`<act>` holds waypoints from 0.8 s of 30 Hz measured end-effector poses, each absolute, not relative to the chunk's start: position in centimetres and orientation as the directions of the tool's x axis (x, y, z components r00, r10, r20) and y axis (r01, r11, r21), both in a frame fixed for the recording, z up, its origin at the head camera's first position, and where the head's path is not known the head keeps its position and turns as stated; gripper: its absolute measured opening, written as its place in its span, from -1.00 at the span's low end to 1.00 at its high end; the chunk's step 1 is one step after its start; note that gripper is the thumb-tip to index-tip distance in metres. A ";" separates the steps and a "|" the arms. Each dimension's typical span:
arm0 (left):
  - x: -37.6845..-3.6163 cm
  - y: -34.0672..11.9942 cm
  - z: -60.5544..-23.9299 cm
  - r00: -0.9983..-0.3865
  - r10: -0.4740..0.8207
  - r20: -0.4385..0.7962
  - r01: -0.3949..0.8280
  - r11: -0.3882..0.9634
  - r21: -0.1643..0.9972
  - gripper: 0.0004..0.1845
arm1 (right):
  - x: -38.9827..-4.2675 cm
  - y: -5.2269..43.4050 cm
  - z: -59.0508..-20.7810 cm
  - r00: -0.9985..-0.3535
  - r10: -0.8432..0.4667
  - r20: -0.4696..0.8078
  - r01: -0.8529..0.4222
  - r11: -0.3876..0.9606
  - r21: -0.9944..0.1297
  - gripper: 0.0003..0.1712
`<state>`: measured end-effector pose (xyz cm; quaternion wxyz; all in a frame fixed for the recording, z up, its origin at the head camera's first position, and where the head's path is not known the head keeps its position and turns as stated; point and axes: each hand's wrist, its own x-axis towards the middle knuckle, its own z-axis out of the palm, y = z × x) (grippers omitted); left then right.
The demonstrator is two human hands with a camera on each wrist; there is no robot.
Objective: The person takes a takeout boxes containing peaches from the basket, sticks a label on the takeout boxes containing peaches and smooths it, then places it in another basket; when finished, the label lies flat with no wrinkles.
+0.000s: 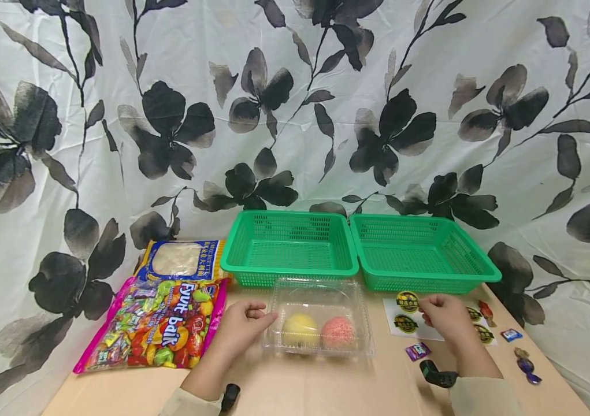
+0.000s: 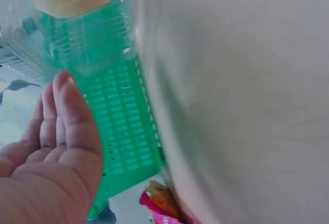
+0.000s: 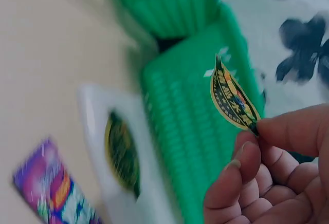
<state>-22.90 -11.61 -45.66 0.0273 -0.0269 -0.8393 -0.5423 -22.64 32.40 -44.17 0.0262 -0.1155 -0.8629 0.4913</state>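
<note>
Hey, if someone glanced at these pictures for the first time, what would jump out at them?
Two empty green baskets stand side by side at the table's back. In front lies a closed clear clamshell box with a yellow ball and a pink ball. The left hand touches it, while the right hand pinches a round sticker.

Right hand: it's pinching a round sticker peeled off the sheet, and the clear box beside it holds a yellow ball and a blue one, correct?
Not quite. The right hand does pinch a sticker, but the head view shows the clear box holding a yellow ball and a pink ball, not a blue one.
</note>
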 end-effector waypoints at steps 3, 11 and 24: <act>-22.7 -11.4 -45.2 -0.993 0.019 0.120 0.118 0.383 0.916 -0.59 | -22.0 31.1 -43.3 -0.980 0.191 -0.063 0.144 0.447 -0.883 -0.61; -21.9 -9.9 -43.1 -0.971 0.059 0.231 0.236 0.389 0.891 -0.80 | -20.8 27.1 -41.1 -0.995 0.096 -0.040 0.069 0.330 -0.942 -0.69; -21.0 -5.5 -40.2 -0.931 0.333 0.152 0.271 0.347 0.898 -0.77 | -20.4 20.2 -39.9 -0.992 -0.123 0.004 -0.029 0.205 -0.978 -0.81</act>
